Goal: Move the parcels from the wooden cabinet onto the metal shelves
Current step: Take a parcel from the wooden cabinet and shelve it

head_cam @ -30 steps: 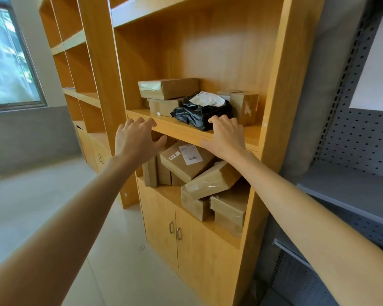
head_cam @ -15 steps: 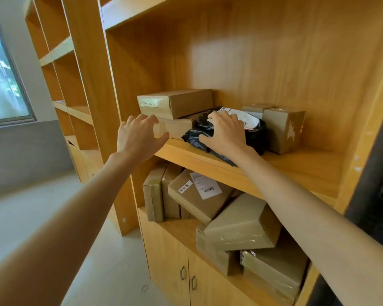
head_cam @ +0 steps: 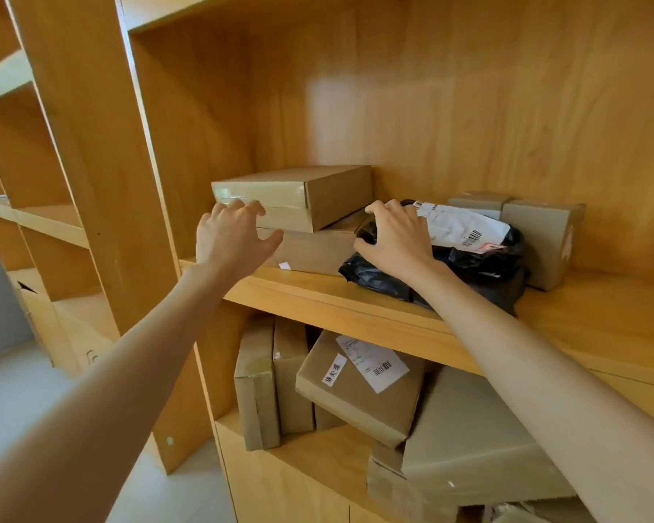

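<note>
Two hands at wooden cabinet (head_cam: pixel 102 175) mid shelf, left hand (head_cam: pixel 230 235) spread open w/ fingertips touching top box (head_cam: pixel 295 196) of stack, right hand (head_cam: pixel 395 235) curled gripping black bag parcel (head_cam: pixel 480 264), more boxes (head_cam: pixel 359 390) on shelf below.

Two bare forearms, sleeveless (no watch, rings or gloves)

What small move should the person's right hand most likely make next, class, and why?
Probably close its fingers on the black bag parcel and lift it off the wooden shelf. The right hand already lies on the bag's near end, fingers curled on the plastic, while the left hand reaches open toward the stacked boxes.
</note>
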Motion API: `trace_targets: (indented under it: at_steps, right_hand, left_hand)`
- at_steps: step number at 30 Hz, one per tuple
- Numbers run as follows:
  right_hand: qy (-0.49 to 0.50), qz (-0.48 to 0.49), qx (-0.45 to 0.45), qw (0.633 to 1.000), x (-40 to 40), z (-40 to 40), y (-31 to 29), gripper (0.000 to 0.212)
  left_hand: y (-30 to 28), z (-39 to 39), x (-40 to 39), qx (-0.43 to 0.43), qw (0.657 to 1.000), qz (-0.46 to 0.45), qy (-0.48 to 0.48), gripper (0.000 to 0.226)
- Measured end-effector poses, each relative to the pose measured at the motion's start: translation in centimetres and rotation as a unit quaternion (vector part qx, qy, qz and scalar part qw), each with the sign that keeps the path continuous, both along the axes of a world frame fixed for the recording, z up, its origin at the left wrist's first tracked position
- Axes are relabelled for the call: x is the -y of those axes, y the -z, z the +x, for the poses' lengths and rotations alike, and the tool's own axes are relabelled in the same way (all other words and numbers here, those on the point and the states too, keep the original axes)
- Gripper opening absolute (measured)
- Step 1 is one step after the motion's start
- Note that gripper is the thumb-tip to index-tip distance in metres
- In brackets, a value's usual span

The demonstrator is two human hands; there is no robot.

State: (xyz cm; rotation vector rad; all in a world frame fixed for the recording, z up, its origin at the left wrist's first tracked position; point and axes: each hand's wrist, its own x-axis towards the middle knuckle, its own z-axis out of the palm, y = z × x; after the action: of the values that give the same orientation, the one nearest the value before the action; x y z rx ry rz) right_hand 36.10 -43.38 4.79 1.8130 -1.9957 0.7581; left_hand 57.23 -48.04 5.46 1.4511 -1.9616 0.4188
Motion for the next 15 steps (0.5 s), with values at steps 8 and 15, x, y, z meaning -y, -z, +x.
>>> trace_targets:
  at_steps: [8,15]
  right_hand:
    - [0.113,-0.001,0.044,0.993,4.5,5.1,-0.7,0.053]
    - [0.175,-0.024,0.078,0.981,6.8,6.0,-2.1,0.046]
  left_hand:
    - [-2.1,4.2,8.8,0.021,0.994,-0.007,0.103,0.052]
    - [-2.7,3.9,14.7,-0.035,0.985,-0.018,0.171,0.052]
